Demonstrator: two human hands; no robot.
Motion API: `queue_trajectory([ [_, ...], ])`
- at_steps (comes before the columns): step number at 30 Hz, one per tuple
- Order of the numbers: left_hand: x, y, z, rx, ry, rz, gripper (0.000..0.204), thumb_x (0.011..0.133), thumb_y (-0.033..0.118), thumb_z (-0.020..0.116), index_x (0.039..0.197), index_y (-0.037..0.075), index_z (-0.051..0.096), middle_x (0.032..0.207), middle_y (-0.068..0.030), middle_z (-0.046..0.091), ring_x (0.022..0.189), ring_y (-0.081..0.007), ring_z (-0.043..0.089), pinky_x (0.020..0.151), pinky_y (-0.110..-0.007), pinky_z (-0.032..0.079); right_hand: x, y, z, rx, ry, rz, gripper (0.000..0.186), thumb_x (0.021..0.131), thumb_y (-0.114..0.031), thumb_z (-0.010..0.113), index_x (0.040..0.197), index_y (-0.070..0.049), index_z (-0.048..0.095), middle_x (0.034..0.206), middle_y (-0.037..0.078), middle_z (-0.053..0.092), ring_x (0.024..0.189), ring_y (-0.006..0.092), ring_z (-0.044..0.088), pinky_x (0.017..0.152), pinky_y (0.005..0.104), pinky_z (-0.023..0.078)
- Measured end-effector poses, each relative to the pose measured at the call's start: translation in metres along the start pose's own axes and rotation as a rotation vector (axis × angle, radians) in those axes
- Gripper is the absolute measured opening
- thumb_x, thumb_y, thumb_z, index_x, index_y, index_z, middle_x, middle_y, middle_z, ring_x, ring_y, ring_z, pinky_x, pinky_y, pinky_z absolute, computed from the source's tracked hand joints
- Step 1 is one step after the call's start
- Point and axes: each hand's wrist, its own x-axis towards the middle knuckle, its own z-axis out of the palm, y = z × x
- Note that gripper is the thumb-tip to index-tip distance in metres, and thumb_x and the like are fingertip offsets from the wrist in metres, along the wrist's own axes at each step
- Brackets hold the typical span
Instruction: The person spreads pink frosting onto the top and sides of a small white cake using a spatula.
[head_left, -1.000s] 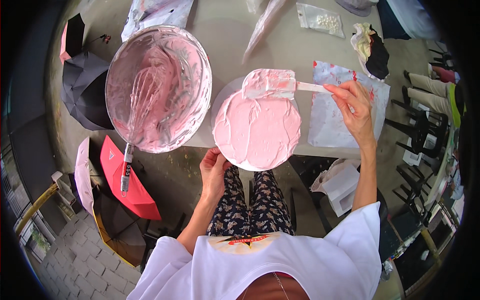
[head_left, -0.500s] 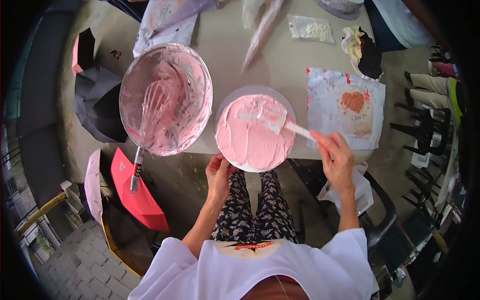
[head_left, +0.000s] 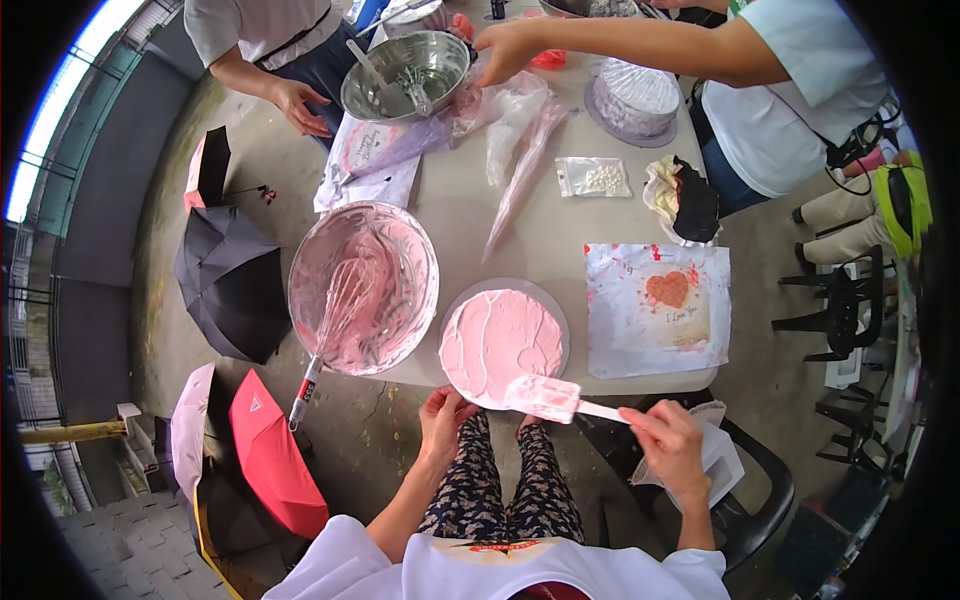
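Note:
A round cake (head_left: 500,335) with pink frosting stands on a pale round board (head_left: 567,335) at the table's near edge. My left hand (head_left: 440,430) pinches the rim of the base at the cake's near left side; the fingertips are partly hidden beneath it. In my right hand (head_left: 668,445) is the handle of a spatula (head_left: 545,396), its broad blade smeared with pink frosting and lying over the cake's near right edge. Left of the cake sits a metal mixing bowl (head_left: 418,325) coated with pink frosting, with a whisk (head_left: 348,300) resting in it.
Right of the cake lies a stained printed sheet (head_left: 650,340). Piping bags (head_left: 525,165), a packet of white beads (head_left: 593,177), a covered cake (head_left: 632,100) and another metal bowl (head_left: 400,75) are farther back. Two people reach in there. Open umbrellas (head_left: 230,285) stand at left.
The spatula has moved from the far right of the cake's top to its near right edge. My view has tilted up, bringing people and the second bowl into sight. My left hand stays at the rim.

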Motion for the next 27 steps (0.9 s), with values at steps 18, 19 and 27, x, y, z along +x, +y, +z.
queue_trajectory([
  [18,-0.014,-0.028,0.02,-0.063,-0.006,-0.045,0.033,0.085,0.013,0.058,0.113,-0.001,0.047,0.107,-0.0096,0.056,0.096,-0.0225,0.058,0.088,-0.035,0.049,-0.017,-0.002,0.115,0.899,0.314,0.599,0.025,0.091,-0.01,0.047,0.113,-0.003,0.057,0.077,-0.001,0.052,0.066,0.005,0.041,0.059,0.0182,0.035],
  [19,-0.015,-0.029,0.024,-0.051,0.019,-0.042,0.033,0.085,0.013,0.058,0.112,-0.001,0.047,0.106,-0.0098,0.056,0.095,-0.0224,0.058,0.088,-0.035,0.049,-0.019,-0.003,0.119,0.872,0.344,0.57,0.024,0.089,-0.006,0.049,0.111,-0.003,0.058,0.073,0.001,0.049,0.062,0.0049,0.039,0.055,0.0181,0.034],
  [27,-0.007,-0.031,0.017,-0.067,0.02,-0.012,0.026,0.084,0.008,0.058,0.106,0.0,0.049,0.098,-0.0085,0.059,0.089,-0.0202,0.061,0.083,-0.033,0.052,-0.082,-0.018,0.091,0.664,0.267,0.532,0.03,0.082,0.004,0.054,0.109,-0.006,0.061,0.062,0.003,0.042,0.052,0.0094,0.039,0.046,0.0223,0.031],
])
